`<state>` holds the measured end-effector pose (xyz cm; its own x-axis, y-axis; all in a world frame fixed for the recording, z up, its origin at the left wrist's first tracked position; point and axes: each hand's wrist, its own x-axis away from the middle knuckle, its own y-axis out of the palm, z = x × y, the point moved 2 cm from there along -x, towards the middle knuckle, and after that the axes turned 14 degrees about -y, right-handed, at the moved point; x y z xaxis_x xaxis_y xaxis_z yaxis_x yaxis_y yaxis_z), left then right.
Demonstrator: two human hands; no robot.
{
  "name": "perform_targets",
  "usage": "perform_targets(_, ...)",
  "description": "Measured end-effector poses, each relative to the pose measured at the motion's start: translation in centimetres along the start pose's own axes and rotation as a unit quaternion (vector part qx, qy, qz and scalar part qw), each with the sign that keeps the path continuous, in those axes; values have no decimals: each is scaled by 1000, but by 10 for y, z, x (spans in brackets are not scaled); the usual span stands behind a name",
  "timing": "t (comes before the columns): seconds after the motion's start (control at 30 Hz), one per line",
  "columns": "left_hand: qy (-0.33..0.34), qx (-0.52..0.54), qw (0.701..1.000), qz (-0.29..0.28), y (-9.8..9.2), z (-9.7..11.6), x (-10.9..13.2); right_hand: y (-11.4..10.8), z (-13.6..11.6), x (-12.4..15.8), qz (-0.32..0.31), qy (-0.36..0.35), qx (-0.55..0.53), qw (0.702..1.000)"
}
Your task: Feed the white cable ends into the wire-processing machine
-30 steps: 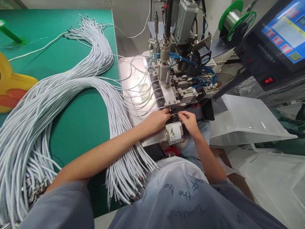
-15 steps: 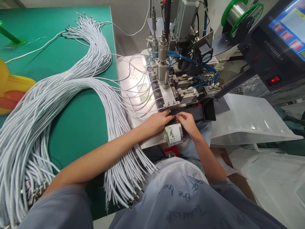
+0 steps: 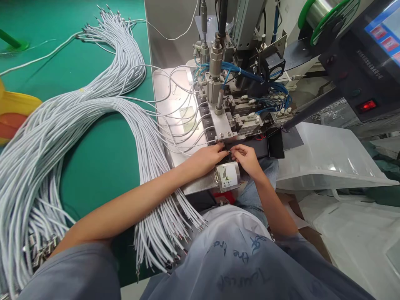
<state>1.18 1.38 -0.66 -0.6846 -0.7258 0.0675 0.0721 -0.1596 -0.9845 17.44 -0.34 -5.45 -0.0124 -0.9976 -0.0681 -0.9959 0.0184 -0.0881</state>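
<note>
My left hand reaches to the front edge of the machine, fingers closed together, just below the clamped white cables. What its fingertips hold is hidden. Facing it, my right hand pinches a small dark metal connector between thumb and fingertips. The two hands nearly meet at this piece. Above them stands the machine's metal fixture, where several white cables end in a row of black clamps. A metal block with a white label sits right under the hands.
A large bundle of white cables curves over the green mat. A spool of wire and a screen panel stand at upper right. A small black tray and a translucent plastic bin lie right of the machine.
The view has shifted slightly. Both hands stay close together at the machine's front edge, with hardly any movement of the fingers.
</note>
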Motion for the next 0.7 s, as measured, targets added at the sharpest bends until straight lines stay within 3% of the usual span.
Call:
perform_targets(0.33, 2, 18, 1000, 4, 2, 0, 0, -1, 0, -1, -11, -11, 27, 1000)
perform_targets(0.5, -5, 6, 1000, -2, 2, 0, -1, -1, 2, -4, -15, 23, 10, 1000)
perform_targets(0.7, -2, 31, 999, -12, 0, 1, 0, 2, 3, 0, 23, 12, -8, 1000)
